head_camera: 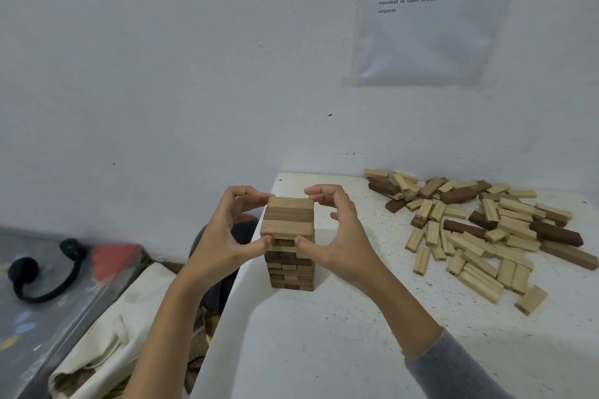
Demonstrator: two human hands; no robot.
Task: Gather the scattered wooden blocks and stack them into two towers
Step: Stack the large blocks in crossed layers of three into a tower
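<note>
1. The left hand point(223, 236) is at 9 o'clock of the tower, with fingers curled round its top layers and the thumb pressing the near face
2. The tower point(288, 243) stands upright near the left edge of the white table point(324, 350)
3. The right hand point(340, 236), at 3 o'clock, grips the top likewise with curled fingers
4. The loose blocks point(479, 236) lie scattered at 2 o'clock, well apart from the tower

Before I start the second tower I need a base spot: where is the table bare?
Bare table runs in front of the tower to the near edge, and in the strip between tower and pile. Crowded: the far right, under the pile. The left hand and right hand grip the tower by the left edge.
</note>
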